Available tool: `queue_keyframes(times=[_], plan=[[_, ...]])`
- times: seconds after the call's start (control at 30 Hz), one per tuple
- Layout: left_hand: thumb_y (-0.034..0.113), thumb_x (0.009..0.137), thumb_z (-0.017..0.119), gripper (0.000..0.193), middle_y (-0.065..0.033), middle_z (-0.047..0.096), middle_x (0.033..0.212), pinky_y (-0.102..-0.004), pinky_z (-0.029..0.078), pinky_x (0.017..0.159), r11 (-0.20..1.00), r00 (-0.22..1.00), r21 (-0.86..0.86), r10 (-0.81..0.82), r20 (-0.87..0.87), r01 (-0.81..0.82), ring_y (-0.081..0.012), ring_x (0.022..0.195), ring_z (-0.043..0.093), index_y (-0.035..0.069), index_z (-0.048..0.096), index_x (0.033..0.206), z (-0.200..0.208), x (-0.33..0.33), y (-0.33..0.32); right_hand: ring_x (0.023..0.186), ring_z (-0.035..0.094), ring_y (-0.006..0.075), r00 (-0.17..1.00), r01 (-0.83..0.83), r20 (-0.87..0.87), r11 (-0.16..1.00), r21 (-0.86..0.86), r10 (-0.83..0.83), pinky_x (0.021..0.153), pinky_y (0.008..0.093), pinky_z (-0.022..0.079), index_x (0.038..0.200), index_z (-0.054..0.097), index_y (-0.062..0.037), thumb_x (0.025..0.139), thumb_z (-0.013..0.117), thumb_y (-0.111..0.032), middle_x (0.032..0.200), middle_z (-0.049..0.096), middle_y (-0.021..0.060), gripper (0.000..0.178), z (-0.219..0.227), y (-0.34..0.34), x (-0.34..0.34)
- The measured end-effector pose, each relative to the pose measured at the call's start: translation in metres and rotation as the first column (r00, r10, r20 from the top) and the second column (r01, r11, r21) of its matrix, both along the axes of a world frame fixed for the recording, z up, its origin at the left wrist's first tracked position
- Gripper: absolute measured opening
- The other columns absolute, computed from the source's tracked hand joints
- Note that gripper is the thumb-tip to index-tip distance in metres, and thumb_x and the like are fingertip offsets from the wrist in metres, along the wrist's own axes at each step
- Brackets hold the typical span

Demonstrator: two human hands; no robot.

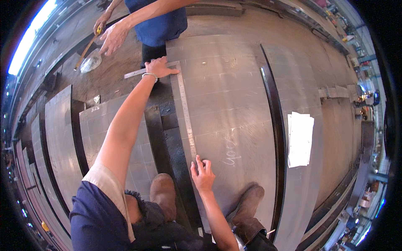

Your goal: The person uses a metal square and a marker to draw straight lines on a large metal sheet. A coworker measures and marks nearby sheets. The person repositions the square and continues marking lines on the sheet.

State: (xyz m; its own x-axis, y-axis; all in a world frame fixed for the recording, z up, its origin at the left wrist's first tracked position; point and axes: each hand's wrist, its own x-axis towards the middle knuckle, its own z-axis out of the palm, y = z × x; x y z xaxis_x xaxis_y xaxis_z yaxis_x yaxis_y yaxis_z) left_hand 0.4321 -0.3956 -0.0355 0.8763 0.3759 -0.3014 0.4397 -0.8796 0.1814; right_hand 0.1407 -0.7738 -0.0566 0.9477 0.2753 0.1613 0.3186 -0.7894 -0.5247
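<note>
A steel framing square (187, 113) lies along the left edge of a large grey steel plate (247, 100), its shorter leg jutting left past the edge. My left hand (158, 68) rests on the square at its corner, thumb stretched out and fingers spread. By the near end of the long leg is my right hand (204, 175), its fingers bent and apart with the tips at the metal. I make out nothing between them. Faint scribed lines and chalk marks (231, 149) show on the plate. My boots (163, 196) are at the near side, one on the plate.
Across from me a person's hand (115, 37) points down; the other holds a yellow tape measure (99, 30). A clear plastic bag (91, 62) lies below them. White paper sheets (299, 139) rest on the right plate. Dark gaps (272, 104) separate the plates.
</note>
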Motion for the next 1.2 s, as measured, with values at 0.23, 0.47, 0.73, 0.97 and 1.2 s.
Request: queue_keyframes(times=[0.23,0.47,0.73,0.97,1.2], plan=[[0.08,0.06,0.073,0.107,-0.018,0.063,0.132,-0.0558,0.04,0.103,0.999,0.999,0.031,-0.022,-0.038,0.023,-0.0338,0.127,0.057,0.001,0.056,0.129,-0.005,0.013,0.002,0.068,0.065,0.0167,0.999,0.011,-0.031,1.0,0.002,-0.011,0.055,0.0313,0.055,0.117,0.072,-0.0155,0.086,0.075,-0.026,0.094,0.058,0.0028,0.033,-0.009,0.002,-0.004],[0.081,0.06,0.072,0.108,-0.0187,0.062,0.133,-0.0565,0.042,0.102,0.999,0.999,0.031,-0.004,-0.045,0.005,-0.035,0.126,0.057,0.0,0.055,0.131,-0.008,0.017,-0.004,0.066,0.065,0.0169,1.0,0.014,0.007,1.0,0.011,-0.014,0.055,0.0314,0.055,0.119,0.072,-0.017,0.085,0.076,-0.025,0.094,0.058,0.0027,0.035,-0.012,-0.002,-0.005],[0.074,0.059,0.078,0.107,-0.017,0.06,0.137,-0.0606,0.035,0.106,0.998,0.996,-0.023,0.052,-0.066,-0.054,-0.0322,0.129,0.055,0.006,0.055,0.138,-0.003,0.017,-0.009,0.067,0.064,0.0185,0.999,0.011,0.039,0.999,0.031,-0.012,0.056,0.0333,0.055,0.125,0.069,-0.0191,0.085,0.075,-0.024,0.094,0.058,0.0035,0.04,-0.013,-0.005,-0.002],[0.073,0.064,0.075,0.107,-0.0167,0.055,0.143,-0.0633,0.028,0.112,0.999,0.998,0.035,0.029,-0.054,-0.027,-0.033,0.132,0.052,0.005,0.05,0.143,-0.007,0.022,-0.033,0.073,0.063,0.0224,0.999,0.014,0.047,1.0,0.021,-0.015,0.059,0.0353,0.055,0.122,0.07,-0.0132,0.086,0.074,-0.02,0.096,0.059,0.0071,0.038,-0.016,-0.004,-0.001],[0.065,0.07,0.078,0.11,-0.0141,0.046,0.149,-0.0639,0.027,0.111,0.983,0.993,0.15,0.111,-0.033,-0.105,-0.0295,0.135,0.049,0.005,0.035,0.153,-0.009,0.022,-0.04,0.074,0.063,0.0226,0.999,-0.019,0.04,0.998,0.061,0.017,0.062,0.0354,0.053,0.117,0.07,-0.0073,0.087,0.071,-0.013,0.095,0.056,0.0075,0.031,-0.015,0.003,-0.002]])
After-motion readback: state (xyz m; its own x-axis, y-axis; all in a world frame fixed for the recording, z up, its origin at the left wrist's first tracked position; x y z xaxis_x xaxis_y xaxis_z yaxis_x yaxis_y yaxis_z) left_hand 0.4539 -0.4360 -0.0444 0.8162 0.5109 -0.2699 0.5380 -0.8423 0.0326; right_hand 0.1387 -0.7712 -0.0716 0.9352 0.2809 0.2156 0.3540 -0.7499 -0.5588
